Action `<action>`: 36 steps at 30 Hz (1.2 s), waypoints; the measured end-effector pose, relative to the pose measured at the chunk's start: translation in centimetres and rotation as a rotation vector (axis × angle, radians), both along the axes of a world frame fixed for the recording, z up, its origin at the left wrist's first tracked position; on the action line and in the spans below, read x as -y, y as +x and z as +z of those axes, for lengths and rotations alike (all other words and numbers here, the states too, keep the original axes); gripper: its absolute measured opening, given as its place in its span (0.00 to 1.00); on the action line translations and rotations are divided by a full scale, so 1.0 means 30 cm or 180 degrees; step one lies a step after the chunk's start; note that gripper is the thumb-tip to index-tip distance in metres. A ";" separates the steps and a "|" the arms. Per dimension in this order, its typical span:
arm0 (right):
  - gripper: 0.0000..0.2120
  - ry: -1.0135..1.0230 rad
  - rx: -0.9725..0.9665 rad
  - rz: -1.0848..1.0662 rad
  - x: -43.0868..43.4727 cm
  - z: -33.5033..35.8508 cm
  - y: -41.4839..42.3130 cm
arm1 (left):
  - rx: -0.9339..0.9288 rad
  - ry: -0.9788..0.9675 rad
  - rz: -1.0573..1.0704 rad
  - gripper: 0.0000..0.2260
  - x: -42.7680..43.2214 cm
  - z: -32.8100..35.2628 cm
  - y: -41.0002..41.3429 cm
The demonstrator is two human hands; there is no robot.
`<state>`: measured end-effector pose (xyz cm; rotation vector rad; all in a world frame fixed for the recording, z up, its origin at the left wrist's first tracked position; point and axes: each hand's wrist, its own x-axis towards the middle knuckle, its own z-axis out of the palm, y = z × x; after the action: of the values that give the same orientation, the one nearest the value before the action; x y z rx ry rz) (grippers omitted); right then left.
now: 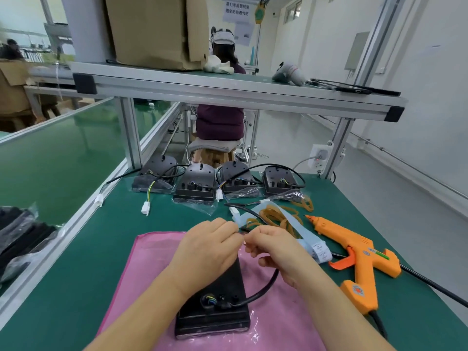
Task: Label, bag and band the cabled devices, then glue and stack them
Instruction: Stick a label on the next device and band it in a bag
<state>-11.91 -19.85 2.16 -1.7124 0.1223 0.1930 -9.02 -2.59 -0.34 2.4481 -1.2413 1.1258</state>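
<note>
From where I stand, the black device (215, 317) lies flat on a pink cloth (141, 274) on the green worktop (76, 287). Its long axis points away from the person, and its far end is tucked under the left hand (207, 249). Its cable (266, 285) leaves the near end, bows out to the right and climbs to the spot where the two hands meet. From there it runs on away from the person to a white connector (234, 212). Both hands have their fingers curled in, thumb and fingertips pinching the cable at almost the same point, the right hand (276, 252) just on the device side of the left. Something small and white sits between the fingertips. It may be a label being wrapped on, though I can't be sure at this size. The pale blue label strip (291, 224) lies just beyond and to the right of the right hand, so that hand is plainly the nearer one for fetching another. Its printed labels carry small black text too fine to read. Tan rubber bands (268, 214) lie under and beside the strip, and the orange glue gun (359, 257) rests further right, nozzle pointing away. Its round sticker and green tag are illegible. Four more devices in clear bags (196, 184) line the back edge. A hanging sign (236, 8) overhead shows Chinese characters, too blurred to make out.
</note>
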 end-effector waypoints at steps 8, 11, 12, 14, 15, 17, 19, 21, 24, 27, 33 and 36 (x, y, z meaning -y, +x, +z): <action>0.10 -0.0827 0.0241 0.1269 -0.045 0.025 0.034 | -0.4408 -0.2176 0.0194 0.09 -0.119 0.013 0.012; 0.05 -0.0959 0.0235 0.1331 -0.059 0.013 0.051 | -0.4554 -0.2122 0.0244 0.06 -0.136 0.013 0.008; 0.04 -0.1053 0.0226 0.1308 -0.063 0.007 0.057 | -0.4533 -0.2115 0.0296 0.06 -0.137 0.009 0.009; 0.04 -0.1278 0.0163 0.1225 -0.071 -0.009 0.067 | -0.4436 -0.2003 0.0435 0.04 -0.130 0.002 0.004; 0.04 -0.1384 0.0109 0.1169 -0.075 -0.018 0.070 | -0.4347 -0.1890 0.0521 0.05 -0.125 -0.004 0.002; 0.05 -0.1588 0.0006 0.1089 -0.087 -0.033 0.075 | -0.4112 -0.1597 0.0731 0.07 -0.111 -0.018 0.000; 0.08 -0.1780 -0.0048 0.1022 -0.097 -0.046 0.080 | -0.3908 -0.1381 0.0979 0.08 -0.102 -0.030 0.001; 0.11 -0.1920 -0.0079 0.0942 -0.106 -0.051 0.088 | -0.3745 -0.1233 0.1171 0.10 -0.096 -0.035 0.004; 0.10 -0.2169 -0.0080 0.0873 -0.115 -0.046 0.101 | -0.3512 -0.1024 0.1352 0.11 -0.092 -0.040 0.011; 0.12 -0.2445 -0.0068 0.0925 -0.119 -0.038 0.112 | -0.3482 -0.1009 0.1408 0.11 -0.087 -0.046 0.015; 0.13 -0.2717 -0.0093 0.1084 -0.133 -0.029 0.117 | -0.3374 -0.0818 0.1553 0.13 -0.084 -0.055 0.022; 0.14 -0.2902 -0.0076 0.1130 -0.142 -0.029 0.116 | -0.3294 -0.0689 0.1600 0.11 -0.081 -0.053 0.023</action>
<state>-8.44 -15.60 1.27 -2.6376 -0.0999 0.4704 -8.34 -0.16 -1.92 2.5856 -0.1916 -0.0622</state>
